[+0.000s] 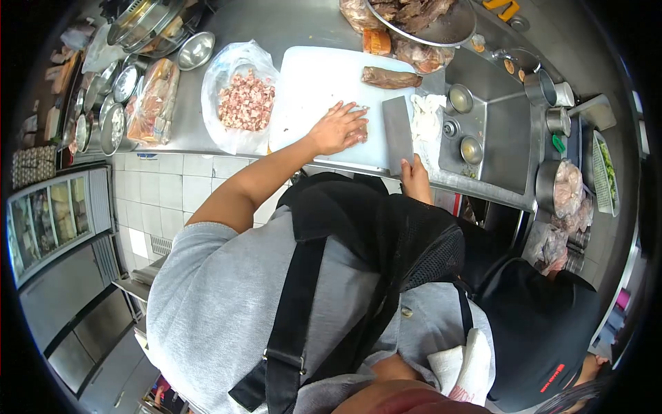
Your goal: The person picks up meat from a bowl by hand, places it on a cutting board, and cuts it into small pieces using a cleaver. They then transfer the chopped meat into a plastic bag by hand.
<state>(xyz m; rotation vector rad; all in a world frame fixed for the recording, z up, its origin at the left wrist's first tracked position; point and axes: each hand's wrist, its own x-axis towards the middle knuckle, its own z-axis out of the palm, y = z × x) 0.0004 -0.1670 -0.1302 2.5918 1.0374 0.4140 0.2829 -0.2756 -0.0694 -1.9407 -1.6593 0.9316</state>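
My left hand (339, 129) lies on the white cutting board (310, 76), its fingers spread and pointing right; a little brownish meat shows beside the fingertips. My right hand (416, 178) is wrapped round the handle of a broad cleaver (397, 134), whose blade rests over the board's right edge. A long piece of dark meat (392, 78) lies at the board's upper right. Left of the board, diced pink meat (246, 101) sits in an open clear plastic bag (214, 90). A crumpled white cloth (427, 124) is just right of the blade.
A sink (507, 131) with metal bowls is at the right. A large bowl of meat (420, 43) stands at the top. Metal bowls and bagged meat (153, 103) crowd the left. A person in black (531, 324) is close on my right.
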